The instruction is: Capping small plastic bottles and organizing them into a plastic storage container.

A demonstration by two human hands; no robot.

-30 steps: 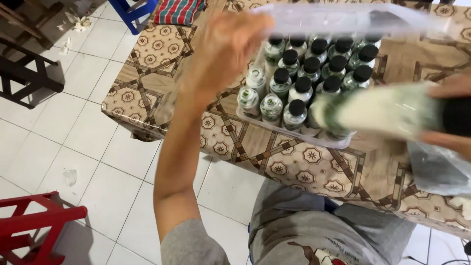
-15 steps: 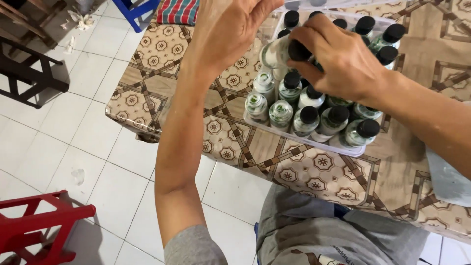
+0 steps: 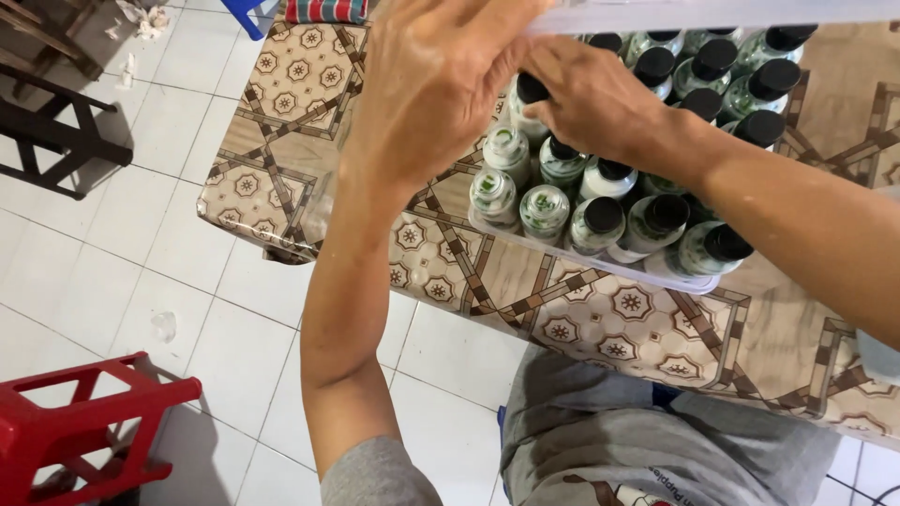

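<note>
Red plastic stool (image 3: 84, 426) on glossy white tile floor, far left. Patterned tan tablecloth (image 3: 600, 309), geometric print. Left hand (image 3: 436, 84) raised, wrist bent, fingers curled around the clear tray's (image 3: 600, 267) near corner and rim; closed grip. Tray on table holds small round bottles (image 3: 600, 220), pale green labels, black caps, packed in rows. Right hand (image 3: 595, 98) reaches in from right, fingers pinched shut on one black-capped bottle (image 3: 530, 98) at tray's left edge.

Right hand (image 3: 600, 98) grips a black-capped bottle (image 3: 531, 103) in the clear tray (image 3: 600, 264) — left hand (image 3: 436, 84) lifts its lid (image 3: 712, 13).
</note>
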